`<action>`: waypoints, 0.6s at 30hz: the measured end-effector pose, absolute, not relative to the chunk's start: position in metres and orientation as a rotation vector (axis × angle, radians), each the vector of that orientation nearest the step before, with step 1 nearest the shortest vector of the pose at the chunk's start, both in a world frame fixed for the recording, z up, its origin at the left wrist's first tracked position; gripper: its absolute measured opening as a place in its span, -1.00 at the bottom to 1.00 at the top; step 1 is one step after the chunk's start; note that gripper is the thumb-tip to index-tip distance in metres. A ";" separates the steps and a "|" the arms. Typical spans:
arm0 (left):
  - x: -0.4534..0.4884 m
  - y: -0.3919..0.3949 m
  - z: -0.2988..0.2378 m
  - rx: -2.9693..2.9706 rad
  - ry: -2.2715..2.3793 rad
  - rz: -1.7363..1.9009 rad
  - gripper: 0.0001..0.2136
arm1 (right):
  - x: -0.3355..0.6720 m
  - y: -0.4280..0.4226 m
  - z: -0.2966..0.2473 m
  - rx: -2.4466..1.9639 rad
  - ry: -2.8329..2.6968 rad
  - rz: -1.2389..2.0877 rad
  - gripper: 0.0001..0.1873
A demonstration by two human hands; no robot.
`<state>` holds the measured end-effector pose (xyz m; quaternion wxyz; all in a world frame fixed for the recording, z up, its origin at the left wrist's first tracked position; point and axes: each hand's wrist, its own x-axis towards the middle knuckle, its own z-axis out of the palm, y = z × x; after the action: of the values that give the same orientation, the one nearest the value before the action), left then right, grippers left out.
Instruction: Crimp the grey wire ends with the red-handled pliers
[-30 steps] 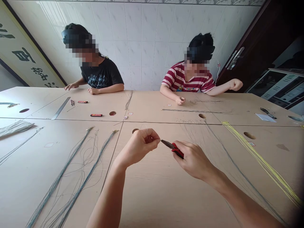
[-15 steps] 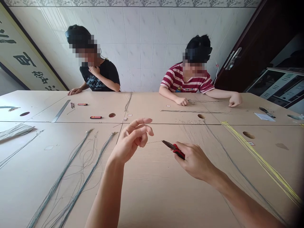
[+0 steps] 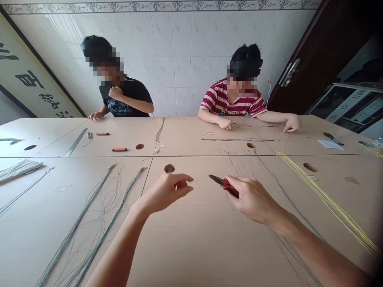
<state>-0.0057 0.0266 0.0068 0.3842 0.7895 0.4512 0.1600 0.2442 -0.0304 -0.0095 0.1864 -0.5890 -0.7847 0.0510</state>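
Observation:
My right hand (image 3: 251, 199) is wrapped round the red-and-black handles of a pair of pliers (image 3: 220, 181), whose dark pointed jaws face left. My left hand (image 3: 167, 193) is held over the table with thumb and forefinger drawn close together. A short, very thin wire (image 3: 195, 181) pokes out from between those fingertips toward the pliers, a small gap short of the jaws. Its other part is hidden by the fingers. Left of my left arm lie two bundles of grey-blue cords (image 3: 121, 207) with small metal ends.
Yellow cords (image 3: 321, 195) and fine grey cords (image 3: 278, 187) run along the right. Across the wooden table (image 3: 191, 247) sit two people; one has a hand (image 3: 226, 124) on thin cords. Toward the back are a steel ruler (image 3: 76, 142), red cutters (image 3: 119, 150) and cable holes (image 3: 169, 168).
The wire's end has come away from the pliers' jaws. My left hand has lowered and its fingers have closed around the wire; the pliers have shifted slightly right.

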 end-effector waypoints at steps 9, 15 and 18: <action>-0.030 0.036 0.001 1.697 0.754 0.479 -0.75 | 0.246 -0.029 -0.013 -1.661 -2.188 0.176 -0.80; 0.005 0.035 -0.002 0.871 0.220 0.999 -0.76 | 0.230 -0.032 -0.012 -1.651 -2.200 0.298 -0.81; 0.024 0.035 0.001 0.558 0.114 1.078 -0.75 | 0.226 -0.033 -0.011 -1.649 -2.214 0.334 -0.82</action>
<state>0.0241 0.0352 0.0008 0.8199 0.2623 0.0537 0.5060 0.2263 -0.0327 -0.0114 0.1795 -0.5835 -0.7832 0.1180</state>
